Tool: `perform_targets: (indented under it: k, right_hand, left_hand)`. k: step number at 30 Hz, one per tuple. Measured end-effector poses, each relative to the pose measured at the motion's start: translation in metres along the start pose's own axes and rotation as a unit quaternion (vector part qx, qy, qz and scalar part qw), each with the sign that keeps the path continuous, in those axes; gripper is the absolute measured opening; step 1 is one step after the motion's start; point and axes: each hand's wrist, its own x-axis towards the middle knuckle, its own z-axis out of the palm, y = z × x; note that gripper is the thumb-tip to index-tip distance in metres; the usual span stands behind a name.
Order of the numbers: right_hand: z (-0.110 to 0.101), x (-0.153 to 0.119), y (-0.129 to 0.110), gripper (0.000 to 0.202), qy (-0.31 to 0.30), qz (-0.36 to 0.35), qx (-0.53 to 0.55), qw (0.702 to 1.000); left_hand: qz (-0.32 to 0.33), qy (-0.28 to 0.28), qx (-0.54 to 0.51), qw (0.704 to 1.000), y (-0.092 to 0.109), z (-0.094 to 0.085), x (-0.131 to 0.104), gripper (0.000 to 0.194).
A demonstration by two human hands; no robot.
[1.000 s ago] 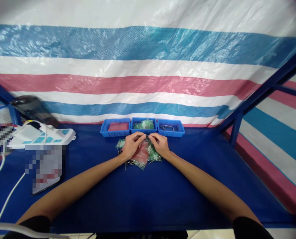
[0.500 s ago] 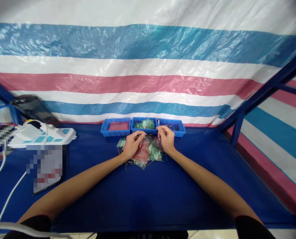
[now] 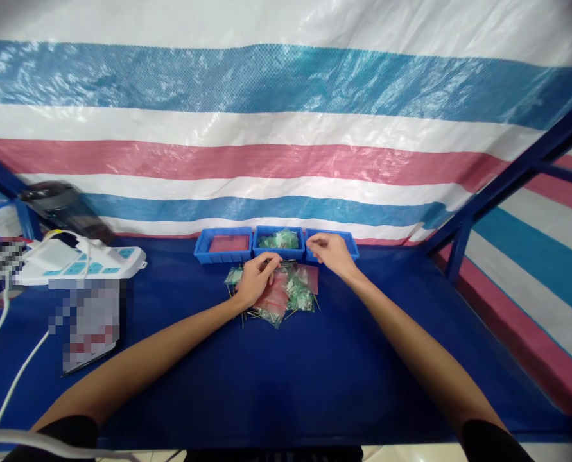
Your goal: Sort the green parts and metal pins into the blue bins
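Above a loose pile of green circuit boards (image 3: 301, 296) and reddish plastic bags (image 3: 272, 298) is my left hand (image 3: 257, 281), its fingers curled together. What those fingers hold, if anything, is too small to make out. My right hand (image 3: 334, 254) hangs over the front of the right blue bin (image 3: 348, 242) and hides most of its inside. Its thumb and fingertips are pinched together, and their contents cannot be seen. Thin metal pins (image 3: 243, 319) stick out around the pile's lower edge. The middle blue bin (image 3: 279, 255) holds green pieces in clear plastic.
A left blue bin (image 3: 223, 258) has flat reddish bags in it. Off to the left are a white power strip (image 3: 122, 266) with cables, a blurred-out tablet-like object (image 3: 93, 327) and a dark bottle (image 3: 69, 208). Striped sheeting (image 3: 286, 160) hangs behind the blue table (image 3: 286, 385).
My right hand has moved right and slightly away from me, from beside the pile to over the right bin. A reddish bag's corner shows where it was. My left hand stays put.
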Motion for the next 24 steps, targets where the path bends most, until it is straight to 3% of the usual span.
perform_targets:
  k: [4,9,12,17,20,24]
  right_hand:
    - [0.011,-0.011,-0.004,0.016,-0.174,-0.099,-0.161,0.966]
    - [0.022,-0.018,0.000,0.012,-0.229,-0.121,-0.276,0.926]
    - [0.022,-0.019,-0.001,0.011,-0.194,-0.150,-0.269,0.931]
    - [0.022,-0.019,-0.009,0.010,-0.054,-0.201,-0.163,0.964]
    - [0.026,-0.021,-0.009,0.010,0.013,-0.183,-0.085,0.979]
    - [0.036,-0.027,-0.002,0.013,0.027,-0.148,0.019,0.988]
  left_hand:
    - [0.000,0.000,0.003,1.000,0.000,0.000,0.000,0.025]
    - [0.002,0.003,0.008,1.000,-0.001,0.000,0.000,0.025]
    - [-0.001,0.014,0.008,1.000,0.000,0.000,0.000,0.026]
    - [-0.015,-0.013,-0.023,1.000,0.003,-0.001,0.000,0.032]
    - [-0.022,-0.023,-0.008,0.999,0.004,0.000,-0.001,0.027]
    - [-0.019,-0.019,0.022,0.999,0.002,0.001,-0.001,0.029]
